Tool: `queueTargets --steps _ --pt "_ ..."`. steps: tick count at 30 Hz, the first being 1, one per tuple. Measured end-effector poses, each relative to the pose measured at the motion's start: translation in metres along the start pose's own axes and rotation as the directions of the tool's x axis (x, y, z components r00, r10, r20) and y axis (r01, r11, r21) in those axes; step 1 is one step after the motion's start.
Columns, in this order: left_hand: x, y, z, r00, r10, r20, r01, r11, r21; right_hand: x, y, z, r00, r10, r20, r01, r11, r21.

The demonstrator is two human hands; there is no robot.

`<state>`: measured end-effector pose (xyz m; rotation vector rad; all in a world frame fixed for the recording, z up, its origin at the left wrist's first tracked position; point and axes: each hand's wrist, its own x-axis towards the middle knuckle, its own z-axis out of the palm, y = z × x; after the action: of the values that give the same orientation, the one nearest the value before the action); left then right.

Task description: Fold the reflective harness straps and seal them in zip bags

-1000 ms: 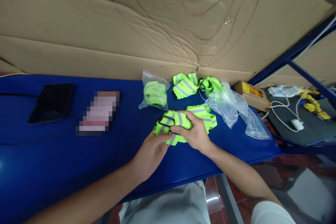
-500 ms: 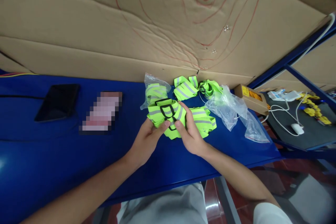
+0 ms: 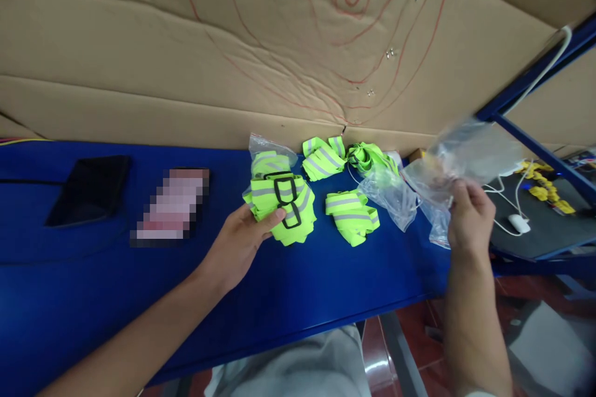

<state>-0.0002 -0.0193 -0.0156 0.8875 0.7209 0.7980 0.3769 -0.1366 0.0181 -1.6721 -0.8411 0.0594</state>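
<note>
My left hand (image 3: 237,242) grips a folded neon-yellow reflective strap bundle (image 3: 282,201) with black buckles, just above the blue table (image 3: 93,298). My right hand (image 3: 470,220) is raised at the right and pinches a clear plastic bag (image 3: 465,158) lifted off the table. Another folded strap bundle (image 3: 352,217) lies between my hands. Behind it lie a bagged bundle (image 3: 267,158), a loose folded bundle (image 3: 322,158) and a tangled one (image 3: 370,158). A second clear bag (image 3: 388,195) rests on the table by the right hand.
A dark phone (image 3: 88,189) and a pixelated card (image 3: 170,205) lie at the left of the table. A cardboard wall (image 3: 233,43) stands behind. At the right, beyond a blue frame (image 3: 531,136), a lower surface holds a white mouse (image 3: 518,222), cables and yellow parts (image 3: 547,189).
My right hand let go of the strap bundle, moved right and lifted a clear bag. My left hand kept the bundle and shifted it slightly left.
</note>
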Motion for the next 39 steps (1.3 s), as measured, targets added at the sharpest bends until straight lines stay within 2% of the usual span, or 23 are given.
queueTargets --steps 2,4,6,9,11,12,14,18,22,25,26,27,28,29,30,31,32,33,34,35,36,39 --pt "0.001 -0.003 -0.002 0.998 -0.055 0.033 0.056 0.998 -0.008 -0.016 -0.019 0.014 0.997 0.062 0.055 -0.069 0.987 0.143" --pt "0.000 -0.009 -0.003 0.984 -0.133 0.120 0.136 0.991 -0.018 -0.035 -0.035 0.030 0.963 0.164 0.213 -0.221 0.934 0.281" --pt "-0.003 -0.014 -0.003 0.946 -0.210 0.248 0.216 0.976 0.004 -0.054 -0.045 0.047 0.905 0.230 0.358 -0.354 0.873 0.335" --pt "-0.011 -0.022 0.000 0.836 -0.322 0.444 0.312 0.945 0.096 -0.078 -0.053 0.068 0.803 0.259 0.537 -0.477 0.820 0.318" --pt "-0.014 -0.024 0.003 0.781 -0.361 0.510 0.342 0.930 0.134 -0.089 -0.055 0.078 0.717 0.244 0.653 -0.520 0.811 0.268" --pt "-0.015 -0.025 0.003 0.773 -0.369 0.516 0.349 0.927 0.140 -0.093 -0.056 0.082 0.677 0.229 0.699 -0.526 0.815 0.243" --pt "-0.014 -0.024 0.004 0.788 -0.368 0.494 0.345 0.928 0.142 -0.097 -0.057 0.089 0.627 0.193 0.755 -0.520 0.825 0.221" --pt "-0.010 -0.022 0.001 0.813 -0.339 0.474 0.332 0.938 0.101 -0.097 -0.061 0.095 0.610 0.211 0.763 -0.570 0.786 0.239" --pt "-0.009 -0.019 -0.001 0.845 -0.276 0.458 0.288 0.957 0.046 -0.095 -0.057 0.098 0.554 0.252 0.793 -0.605 0.776 0.177" --pt "-0.009 -0.017 -0.002 0.858 -0.253 0.447 0.259 0.965 0.049 -0.088 -0.046 0.096 0.523 0.262 0.811 -0.504 0.863 0.047" --pt "-0.009 -0.016 -0.002 0.865 -0.249 0.436 0.253 0.966 0.051 -0.085 -0.044 0.094 0.547 0.266 0.794 -0.420 0.907 -0.014" --pt "-0.008 -0.016 -0.002 0.870 -0.249 0.426 0.251 0.967 0.052 -0.083 -0.043 0.091 0.614 0.252 0.748 -0.305 0.950 -0.070" --pt "-0.008 -0.015 -0.001 0.873 -0.252 0.417 0.255 0.966 0.050 -0.082 -0.043 0.087 0.714 0.194 0.673 -0.159 0.981 -0.113" --pt "-0.008 -0.016 -0.001 0.874 -0.259 0.412 0.262 0.964 0.051 -0.082 -0.045 0.083 0.804 0.083 0.589 0.006 0.989 -0.147" --pt "-0.008 -0.016 -0.001 0.871 -0.267 0.413 0.269 0.962 0.054 -0.083 -0.048 0.080 0.853 -0.065 0.518 0.173 0.971 -0.163" --pt "-0.008 -0.016 -0.001 0.867 -0.271 0.417 0.272 0.960 0.059 -0.086 -0.052 0.077 0.843 -0.210 0.495 0.322 0.934 -0.152" --pt "-0.008 -0.017 -0.001 0.865 -0.273 0.421 0.270 0.960 0.069 -0.089 -0.057 0.076 0.781 -0.321 0.536 0.439 0.892 -0.105" --pt "-0.008 -0.018 -0.002 0.865 -0.272 0.421 0.264 0.961 0.078 -0.092 -0.060 0.075 0.688 -0.385 0.615 0.509 0.860 -0.032" --pt "-0.007 -0.020 -0.002 0.867 -0.271 0.417 0.261 0.962 0.084 -0.095 -0.063 0.076 0.599 -0.414 0.686 0.538 0.842 0.038" --pt "-0.007 -0.021 -0.002 0.867 -0.279 0.413 0.266 0.960 0.090 -0.098 -0.065 0.078 0.543 -0.426 0.724 0.548 0.833 0.078" --pt "-0.007 -0.023 -0.003 0.865 -0.294 0.408 0.280 0.955 0.095 -0.100 -0.066 0.080 0.527 -0.432 0.732 0.562 0.823 0.081" --pt "-0.007 -0.028 -0.003 0.829 -0.348 0.439 0.322 0.937 0.135 -0.101 -0.064 0.087 0.553 -0.414 0.723 0.584 0.811 0.018"
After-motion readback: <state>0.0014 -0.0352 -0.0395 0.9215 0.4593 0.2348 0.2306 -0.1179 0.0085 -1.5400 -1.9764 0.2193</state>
